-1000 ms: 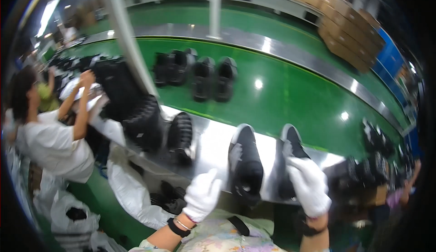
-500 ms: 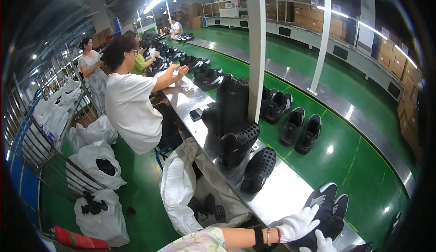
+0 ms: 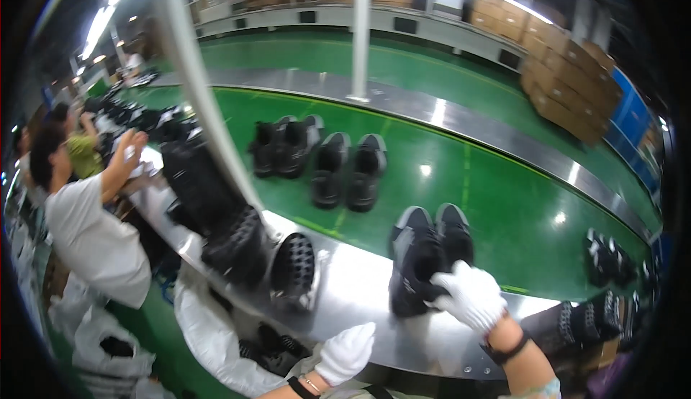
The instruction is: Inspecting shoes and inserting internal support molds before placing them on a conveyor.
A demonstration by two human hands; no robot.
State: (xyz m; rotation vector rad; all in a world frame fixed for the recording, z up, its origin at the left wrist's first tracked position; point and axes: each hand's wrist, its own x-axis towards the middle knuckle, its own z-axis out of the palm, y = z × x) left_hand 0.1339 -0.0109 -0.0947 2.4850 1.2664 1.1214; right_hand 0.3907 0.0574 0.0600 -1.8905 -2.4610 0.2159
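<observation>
A pair of black shoes with grey toes stands across the edge of the metal ledge and the green belt, toes pointing away from me. My right hand [image 3: 471,298], in a white knit glove, has its fingers curled at the heel end of this pair, touching the left shoe [image 3: 416,266]. The right shoe [image 3: 453,235] stands close beside it, its heel partly hidden by my glove. My left hand [image 3: 347,354], also gloved in white, is held low over the ledge's near edge, fingers stretched out and empty. A black dotted shoe-shaped piece [image 3: 294,269] lies on the ledge to the left.
A white post [image 3: 198,89] rises beside stacked black dotted pieces [image 3: 234,244]. More shoes [image 3: 349,172] stand on the green belt [image 3: 425,140]. A white sack [image 3: 205,327] holds dark pieces below the ledge. A co-worker in a white shirt [image 3: 101,233] sits left; more dotted pieces [image 3: 590,320] lie right.
My view has swung right, so the shoes and co-worker appear farther left. Both hands were together at the pair of shoes; my left hand has since drawn away from it.
</observation>
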